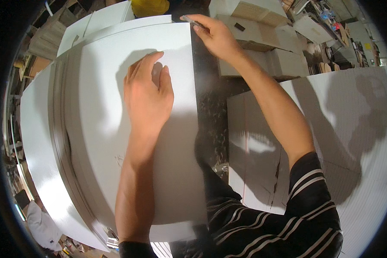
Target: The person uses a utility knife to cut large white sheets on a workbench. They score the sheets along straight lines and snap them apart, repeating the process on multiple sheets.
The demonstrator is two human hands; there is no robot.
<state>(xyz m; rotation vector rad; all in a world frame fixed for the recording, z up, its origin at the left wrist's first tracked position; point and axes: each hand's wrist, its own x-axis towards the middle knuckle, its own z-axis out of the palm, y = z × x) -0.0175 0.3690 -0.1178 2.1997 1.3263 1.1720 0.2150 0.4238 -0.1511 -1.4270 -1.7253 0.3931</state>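
A large white panel (176, 146) lies in front of me, with a small handwritten mark near its middle. Above its far half is my left hand (148, 92), fingers curved and thumb apart, holding nothing; whether it touches the surface I cannot tell. At the far right corner of the panel, my right hand (219, 41) pinches a thin grey blade-like tool (194, 22). The tool's tip points left along the far edge. Its exact kind is too small to make out, and the fingers cover part of it.
Along the left runs a raised strip (60, 107) with another white panel (34, 124) beyond it. A dark floor gap (213, 107) separates my panel from a ribbed white board stack (365, 163) at right. Pale boxes (284, 62) stand far right; something yellow (149, 7) shows at the top.
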